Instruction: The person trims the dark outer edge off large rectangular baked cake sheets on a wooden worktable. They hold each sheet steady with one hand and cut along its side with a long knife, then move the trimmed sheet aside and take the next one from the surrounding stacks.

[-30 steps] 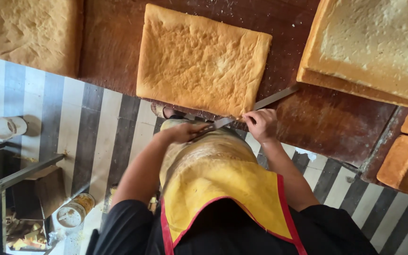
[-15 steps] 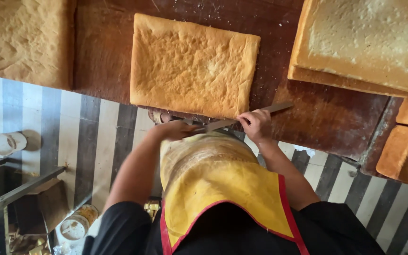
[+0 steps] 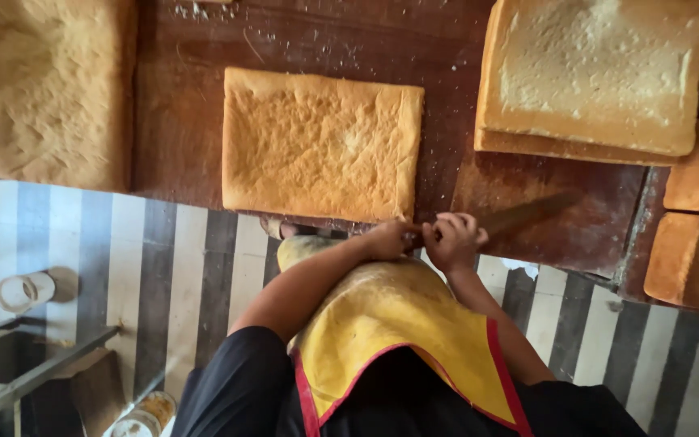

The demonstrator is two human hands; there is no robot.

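Since the earlier frame, the long knife (image 3: pixel 519 217) has turned: its blade now points more to the right and lies lower over the dark wooden table (image 3: pixel 180 121), and both hands have shifted a little to the right along the table edge. The blade looks blurred.

The right hand (image 3: pixel 455 239) is closed around the knife handle, with the fingers curled over it. The left hand (image 3: pixel 386 239) is just beside it, touching the same handle end; its fingers are bent, but I cannot tell if they really grip something or only rest there. Both hands are at the near edge of the table, just below the right corner of the golden bread slab (image 3: pixel 321 144), which lies flat in the middle of the table. The knife blade does not touch this slab; it lies to the right of it, below the stack of pale slabs (image 3: pixel 600 73).

Another big slab (image 3: pixel 58 89) lies at the left. More brown pieces (image 3: pixel 689 251) are at the right edge. The person wears a yellow apron (image 3: pixel 398 332) with red border, above a striped floor (image 3: pixel 171 267).
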